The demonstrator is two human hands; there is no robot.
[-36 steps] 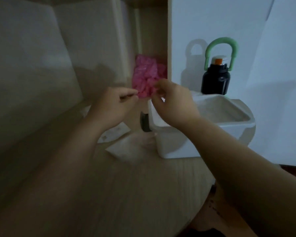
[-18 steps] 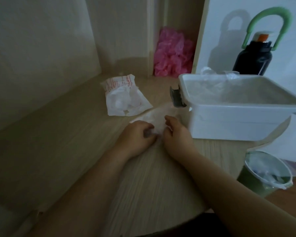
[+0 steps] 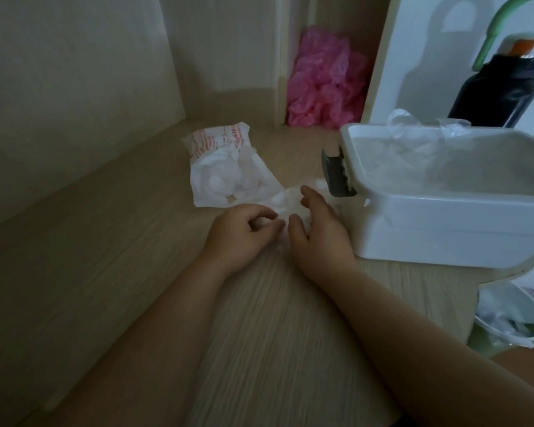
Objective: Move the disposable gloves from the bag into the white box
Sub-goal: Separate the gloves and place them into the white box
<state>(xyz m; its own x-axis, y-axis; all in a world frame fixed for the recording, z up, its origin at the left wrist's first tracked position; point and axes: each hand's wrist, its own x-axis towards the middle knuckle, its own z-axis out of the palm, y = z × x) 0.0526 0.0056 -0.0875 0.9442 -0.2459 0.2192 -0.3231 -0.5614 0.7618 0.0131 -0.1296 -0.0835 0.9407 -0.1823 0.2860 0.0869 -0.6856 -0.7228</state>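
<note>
A white plastic bag [image 3: 225, 167] with red print lies open on the wooden table, crumpled gloves showing inside. A thin clear disposable glove [image 3: 285, 201] lies crumpled on the table between the bag and the white box [image 3: 444, 223]. My left hand [image 3: 241, 235] has its fingers curled and pinches the near edge of this glove. My right hand [image 3: 318, 229] rests on the glove's right side, thumb and forefinger spread apart. More clear glove film [image 3: 413, 124] hangs over the box's far rim and lines its inside.
A grey latch [image 3: 336, 171] sticks out of the box's left end, just beyond my right hand. A pink plastic bundle [image 3: 324, 84] fills the shelf corner behind. A black bottle [image 3: 500, 90] with a green handle stands behind the box. A lined bin [image 3: 512, 325] sits below the table's right edge.
Both hands came down from near the box's rim to the glove on the table. Since half a second ago, my right thumb and forefinger have spread apart.
</note>
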